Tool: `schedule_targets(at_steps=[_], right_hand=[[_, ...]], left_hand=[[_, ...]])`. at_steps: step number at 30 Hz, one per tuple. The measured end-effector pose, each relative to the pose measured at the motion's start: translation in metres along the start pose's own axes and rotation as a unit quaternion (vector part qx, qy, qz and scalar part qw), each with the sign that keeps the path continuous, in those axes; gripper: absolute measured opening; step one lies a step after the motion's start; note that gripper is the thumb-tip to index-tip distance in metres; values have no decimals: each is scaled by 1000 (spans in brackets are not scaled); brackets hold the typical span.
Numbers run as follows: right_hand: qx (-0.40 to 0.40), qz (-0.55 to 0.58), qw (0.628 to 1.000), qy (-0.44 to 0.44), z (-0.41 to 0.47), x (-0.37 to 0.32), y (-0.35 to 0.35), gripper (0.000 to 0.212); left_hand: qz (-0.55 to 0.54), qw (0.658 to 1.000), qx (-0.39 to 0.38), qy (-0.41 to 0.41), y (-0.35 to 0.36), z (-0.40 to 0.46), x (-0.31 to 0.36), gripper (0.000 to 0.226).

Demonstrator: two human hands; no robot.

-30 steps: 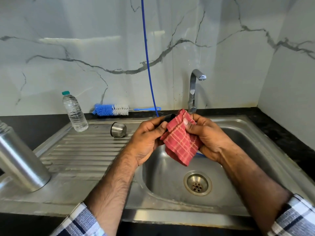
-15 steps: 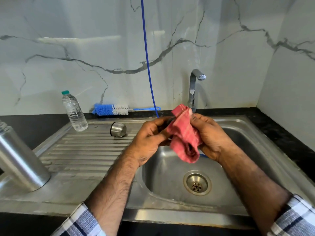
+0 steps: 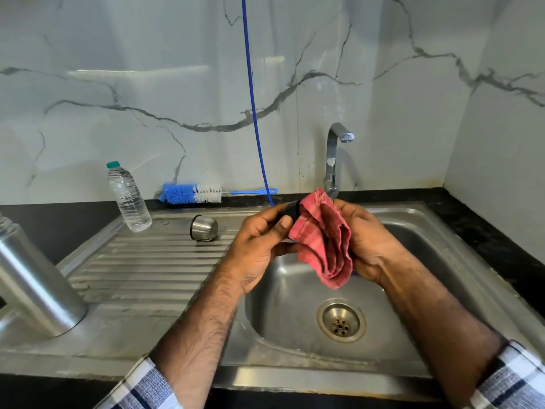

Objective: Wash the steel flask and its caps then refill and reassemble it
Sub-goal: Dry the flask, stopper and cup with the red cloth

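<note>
Pinching the small black inner cap [image 3: 292,210] by its rim with my left hand [image 3: 262,243], I am judging it light, rigid and maybe wet-slick; it is mostly hidden. My right hand [image 3: 365,243] is gripping the soft red checked cloth [image 3: 324,246] against it, above the sink basin [image 3: 295,305]. The steel outer cap [image 3: 204,228] is lying on the drainboard [image 3: 147,261], the flask [image 3: 32,284] standing far left.
</note>
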State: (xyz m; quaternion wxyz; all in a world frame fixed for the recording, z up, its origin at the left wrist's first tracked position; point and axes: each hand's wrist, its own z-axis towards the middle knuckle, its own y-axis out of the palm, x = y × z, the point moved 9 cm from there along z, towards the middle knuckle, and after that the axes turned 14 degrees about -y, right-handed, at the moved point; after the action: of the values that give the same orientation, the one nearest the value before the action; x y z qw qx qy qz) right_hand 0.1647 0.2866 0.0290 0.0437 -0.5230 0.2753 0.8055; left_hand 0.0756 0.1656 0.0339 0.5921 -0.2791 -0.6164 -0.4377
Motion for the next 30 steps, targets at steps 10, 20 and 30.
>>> schedule_targets(at_steps=[10,20,30], right_hand=[[14,-12,1000,-5,3,3,-4,44],[17,-83,996,-24,3,-1,-3,38],[11,-70,997,-10,1,4,-5,53]], left_hand=[[16,1000,-9,10,7,-1,2,36],[18,1000,-8,10,6,0,2,31],[13,1000,2,-9,-6,4,-2,35]])
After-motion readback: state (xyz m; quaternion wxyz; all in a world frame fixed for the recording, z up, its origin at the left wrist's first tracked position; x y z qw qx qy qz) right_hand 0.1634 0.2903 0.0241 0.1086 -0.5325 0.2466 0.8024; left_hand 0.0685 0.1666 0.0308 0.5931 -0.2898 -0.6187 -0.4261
